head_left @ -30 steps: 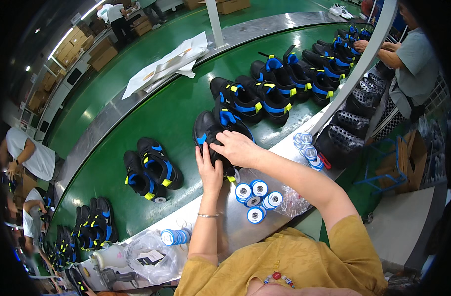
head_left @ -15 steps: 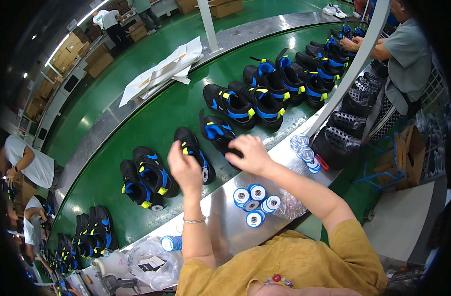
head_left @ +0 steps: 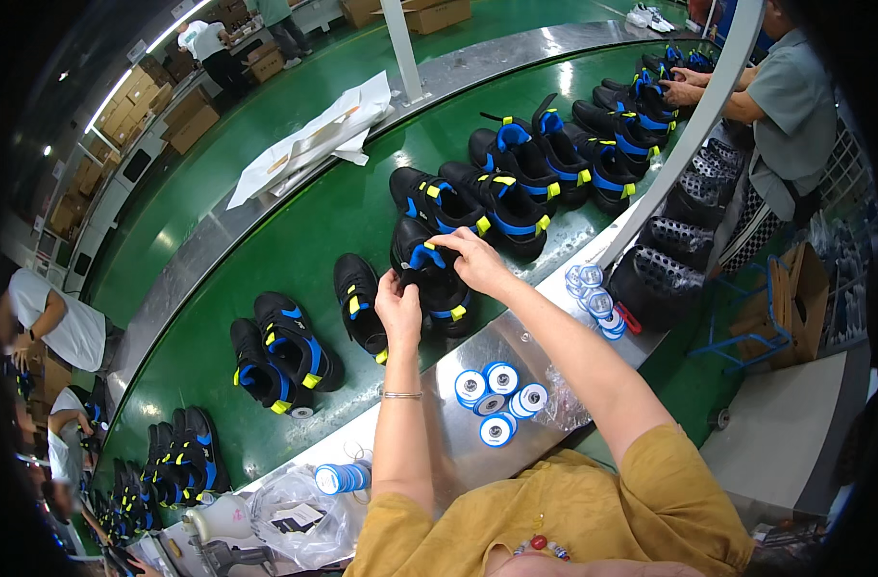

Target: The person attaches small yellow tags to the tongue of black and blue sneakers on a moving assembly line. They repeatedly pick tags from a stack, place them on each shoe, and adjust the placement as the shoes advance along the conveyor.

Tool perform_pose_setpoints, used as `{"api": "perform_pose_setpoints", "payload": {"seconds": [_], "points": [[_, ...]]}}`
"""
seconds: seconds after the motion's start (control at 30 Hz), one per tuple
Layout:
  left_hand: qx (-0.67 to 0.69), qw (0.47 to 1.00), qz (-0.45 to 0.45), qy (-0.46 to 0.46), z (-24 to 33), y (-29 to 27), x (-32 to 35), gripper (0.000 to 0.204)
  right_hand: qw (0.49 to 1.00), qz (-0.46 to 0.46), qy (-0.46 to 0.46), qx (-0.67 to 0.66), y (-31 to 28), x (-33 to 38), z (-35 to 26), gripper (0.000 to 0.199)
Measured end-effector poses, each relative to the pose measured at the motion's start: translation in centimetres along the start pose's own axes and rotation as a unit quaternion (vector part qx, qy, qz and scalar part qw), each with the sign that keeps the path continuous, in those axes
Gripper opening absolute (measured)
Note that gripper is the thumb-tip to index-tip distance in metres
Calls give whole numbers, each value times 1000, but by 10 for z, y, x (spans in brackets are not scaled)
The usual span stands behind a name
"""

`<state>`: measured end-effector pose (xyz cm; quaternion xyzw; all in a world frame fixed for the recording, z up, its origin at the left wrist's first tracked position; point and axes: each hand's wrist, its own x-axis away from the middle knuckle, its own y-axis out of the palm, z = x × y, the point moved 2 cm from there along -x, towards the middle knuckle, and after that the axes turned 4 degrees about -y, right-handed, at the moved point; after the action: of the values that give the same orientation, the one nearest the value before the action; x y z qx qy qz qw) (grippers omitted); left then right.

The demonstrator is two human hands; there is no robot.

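Observation:
A black shoe with blue and yellow trim (head_left: 437, 281) lies on the green conveyor belt (head_left: 304, 231) right in front of me. My right hand (head_left: 472, 258) grips its upper near the blue strap. My left hand (head_left: 398, 310) pinches the shoe's near side. Its partner shoe (head_left: 360, 303) lies just to the left, apart from my hands. More pairs of the same shoe (head_left: 516, 188) sit further along the belt to the right.
Several blue-and-white thread spools (head_left: 494, 396) stand on the steel ledge (head_left: 439, 452) below my arms. Another pair of shoes (head_left: 280, 351) lies left. A co-worker (head_left: 785, 106) handles shoes at the far right. A white pole (head_left: 693, 130) crosses diagonally. Plastic bags (head_left: 299, 514) lie lower left.
The belt has carried the shoes leftward. My left hand has come back from the left shoe to the right one, and both hands now hold that shoe.

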<state>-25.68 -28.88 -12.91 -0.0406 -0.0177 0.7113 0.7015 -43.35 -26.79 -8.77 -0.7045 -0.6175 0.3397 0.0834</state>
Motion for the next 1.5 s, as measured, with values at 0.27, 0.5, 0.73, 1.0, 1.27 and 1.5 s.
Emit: {"api": "perform_pose_setpoints", "payload": {"seconds": [0.27, 0.5, 0.73, 1.0, 1.27, 1.5], "points": [[-55, 997, 23, 58, 5, -4, 13, 49, 975, -88, -114, 167, -7, 0, -39, 27], [-111, 991, -4, 77, 29, -5, 27, 76, 967, -58, -174, 174, 17, 3, -34, 21], [-268, 915, 63, 294, 16, -7, 41, 28, 947, -66, -237, 207, 18, 8, -34, 21], [-316, 908, 79, 265, 20, -7, 50, 17, 955, -52, -217, 194, 27, 9, -35, 19], [-218, 957, 81, 173, 10, -8, 52, 24, 960, -28, -235, 149, 33, 10, -43, 18], [-272, 931, 92, 227, 20, -9, 46, 42, 937, -50, -291, 187, 41, 25, -49, 24]]}}
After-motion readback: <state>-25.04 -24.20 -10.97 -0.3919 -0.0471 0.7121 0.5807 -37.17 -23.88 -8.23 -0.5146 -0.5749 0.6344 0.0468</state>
